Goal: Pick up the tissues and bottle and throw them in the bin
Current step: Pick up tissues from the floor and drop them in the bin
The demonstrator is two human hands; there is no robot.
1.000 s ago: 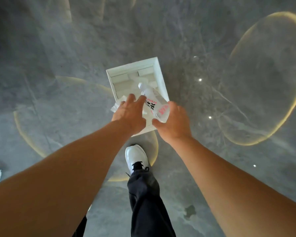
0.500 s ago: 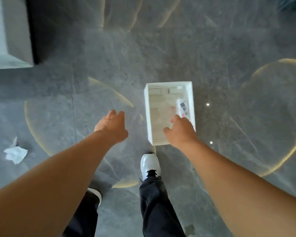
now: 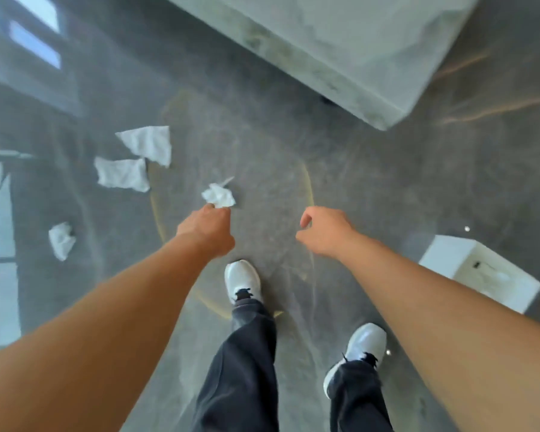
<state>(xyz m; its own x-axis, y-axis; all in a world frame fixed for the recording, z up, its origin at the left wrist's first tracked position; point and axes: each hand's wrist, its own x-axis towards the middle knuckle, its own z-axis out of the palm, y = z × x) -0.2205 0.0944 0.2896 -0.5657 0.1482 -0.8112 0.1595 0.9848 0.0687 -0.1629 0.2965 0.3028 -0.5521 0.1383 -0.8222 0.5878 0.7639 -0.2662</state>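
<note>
Several white tissues lie on the grey floor: a flat one (image 3: pixel 147 145), another flat one (image 3: pixel 122 174), a crumpled one (image 3: pixel 218 196) and a small crumpled one (image 3: pixel 61 240) at the left. My left hand (image 3: pixel 206 227) hangs above the floor, its fingertips right below the middle crumpled tissue in the picture, holding nothing. My right hand (image 3: pixel 321 229) is loosely curled and empty. The white square bin (image 3: pixel 443 254) stands on the floor at the right, behind my right forearm. I cannot make out the bottle inside it.
A large pale stone block (image 3: pixel 356 51) fills the upper right. Bright window panes or their reflections (image 3: pixel 0 244) run along the left edge. My white shoes (image 3: pixel 242 279) (image 3: pixel 362 347) stand on the glossy grey floor.
Both hands have let go over the bin; the bottle went into it. I have turned left, so the bin has slid to the right and the tissues have come into view.
</note>
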